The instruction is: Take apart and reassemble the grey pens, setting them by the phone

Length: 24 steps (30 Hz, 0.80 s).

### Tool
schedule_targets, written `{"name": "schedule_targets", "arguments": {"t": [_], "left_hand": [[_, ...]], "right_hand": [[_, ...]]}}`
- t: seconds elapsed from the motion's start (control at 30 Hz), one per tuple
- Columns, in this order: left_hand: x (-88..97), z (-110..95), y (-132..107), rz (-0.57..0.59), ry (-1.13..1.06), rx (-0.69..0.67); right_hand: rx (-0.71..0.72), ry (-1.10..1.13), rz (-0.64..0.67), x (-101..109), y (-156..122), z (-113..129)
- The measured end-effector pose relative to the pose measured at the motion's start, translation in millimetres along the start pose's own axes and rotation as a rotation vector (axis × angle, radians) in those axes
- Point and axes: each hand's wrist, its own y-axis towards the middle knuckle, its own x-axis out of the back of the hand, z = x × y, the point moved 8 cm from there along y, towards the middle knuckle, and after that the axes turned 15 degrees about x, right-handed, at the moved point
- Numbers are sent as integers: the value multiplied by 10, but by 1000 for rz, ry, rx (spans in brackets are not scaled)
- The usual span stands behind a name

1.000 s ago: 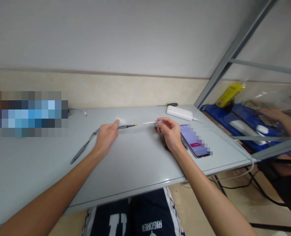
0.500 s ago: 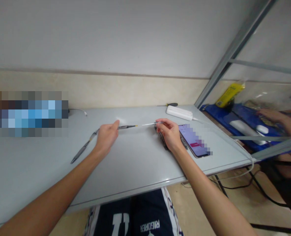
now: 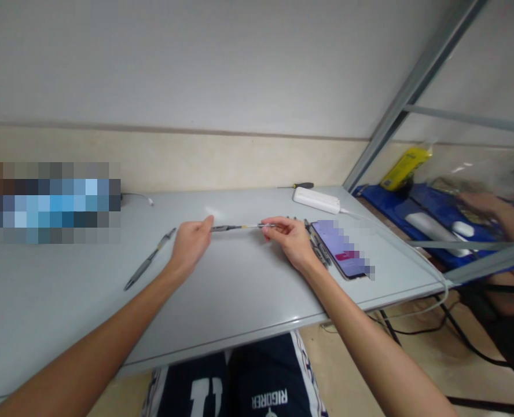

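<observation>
My left hand [image 3: 190, 243] and right hand [image 3: 292, 240] lead back into bare forearms, uncovered to the frame's edge; my shorts [image 3: 239, 388] are dark navy; white block numerals on the left leg; white lettering, RIGORER, on the right; pale patterned stripes down both sides.

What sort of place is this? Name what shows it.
Probably a partitioned workstation in an office or workshop: a pale grey table against a bare wall, a metal-framed clear partition with another person's hand at the next desk, and a screwdriver and phone near the held pen.
</observation>
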Motion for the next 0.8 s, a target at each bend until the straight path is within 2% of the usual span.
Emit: {"name": "schedule_targets", "arguments": {"t": [0.27, 0.47, 0.67, 0.8], "left_hand": [[-13, -75, -68, 19, -6, -21], [-15, -228, -168, -8, 35, -159], [-110, -371, -272, 111, -92, -316], [-129, -327, -212, 197, -266, -285]], "right_hand": [[-29, -68, 49, -41, -22, 34], [-32, -171, 133, -72, -40, 44], [-36, -321, 98, 6, -48, 48], [6, -342, 60, 60, -22, 102]]}}
